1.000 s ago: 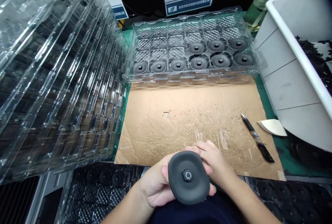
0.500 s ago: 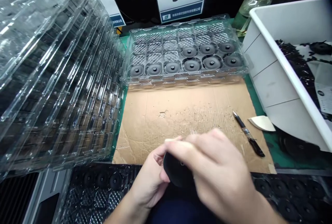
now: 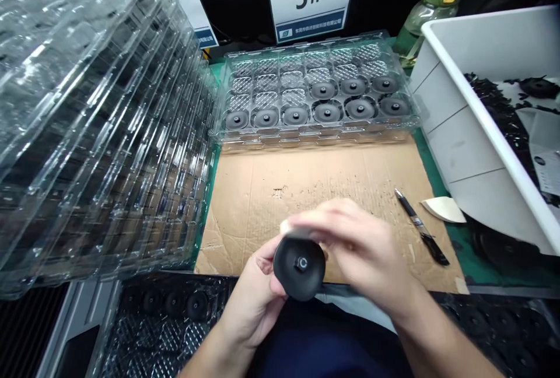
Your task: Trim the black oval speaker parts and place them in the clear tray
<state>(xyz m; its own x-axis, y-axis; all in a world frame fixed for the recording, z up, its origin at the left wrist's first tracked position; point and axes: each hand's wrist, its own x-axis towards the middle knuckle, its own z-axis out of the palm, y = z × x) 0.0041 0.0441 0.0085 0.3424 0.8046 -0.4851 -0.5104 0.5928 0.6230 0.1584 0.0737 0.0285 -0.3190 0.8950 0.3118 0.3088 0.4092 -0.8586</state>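
Observation:
My left hand [image 3: 258, 287] holds a round black plastic disc [image 3: 300, 290] by its left side, with the dished face and its small central hub turned towards me. My right hand [image 3: 359, 244], blurred by motion, is at the disc's top and right edge with its fingers curled. A pale grey smear lies under those fingers along the upper rim; whether it is a small tool or part of the hand, I cannot make out. Beyond the hands, a clear plastic tray [image 3: 315, 125] holds similar black discs in its front pockets.
Cardboard [image 3: 245, 191] covers the bench, with a pen [image 3: 420, 226] and a cream wedge-shaped piece [image 3: 444, 209] at its right. Tall stacked clear trays [image 3: 131, 133] stand left. A white bin [image 3: 450, 127] with black scraps is right, a green-capped bottle [image 3: 420, 22] behind. Below lies another tray [image 3: 153, 337].
My right hand has drawn up and back from the disc's face to its upper edge, so the hub and most of the face now show. My left hand keeps its hold.

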